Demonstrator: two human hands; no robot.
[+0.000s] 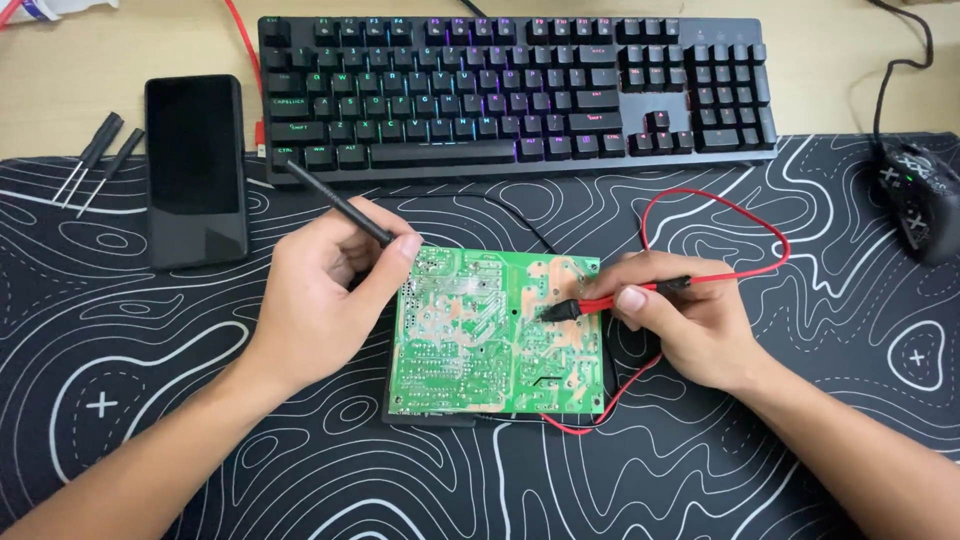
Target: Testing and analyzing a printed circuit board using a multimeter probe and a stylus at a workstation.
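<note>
The board [497,335], green with its solder side up, lies flat on the patterned mat [150,400] between the two hands. The left hand [320,300] is curled shut around a black probe [340,205], pinched between thumb and forefinger at the board's upper left corner, its handle slanting up towards the keyboard [515,90]. The right hand [680,320] is closed on a red probe [600,303], tip touching the board's right half. A red lead [740,215] loops behind that hand. A dark phone [196,170] and two small screwdrivers [97,160] lie to the left, a mouse [920,195] far right.
</note>
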